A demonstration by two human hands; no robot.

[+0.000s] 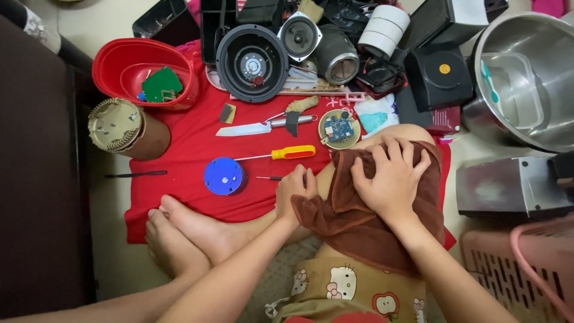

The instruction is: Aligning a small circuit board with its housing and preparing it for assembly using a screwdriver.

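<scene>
- Brown terry cloth [359,221] lies draped over your raised knee; it looks soft, light and limp, so it should bunch easily and is best taken by a gathered fold or its loose lower edge
- Your right hand [391,179] lies flat on top of it, fingers [394,152] spread and pressing, not clenched
- Your left hand [294,190] pinches the cloth's near edge beside the knee, fingers curled onto it
- On the red mat [179,179] spread on the floor you have one yellow-handled screwdriver [281,154], one knife [263,127], one blue round disc [223,176] and one round circuit board [339,128]
- One red bowl [119,69] holds a green board [161,85]; one speaker cone [299,36] sits behind
</scene>
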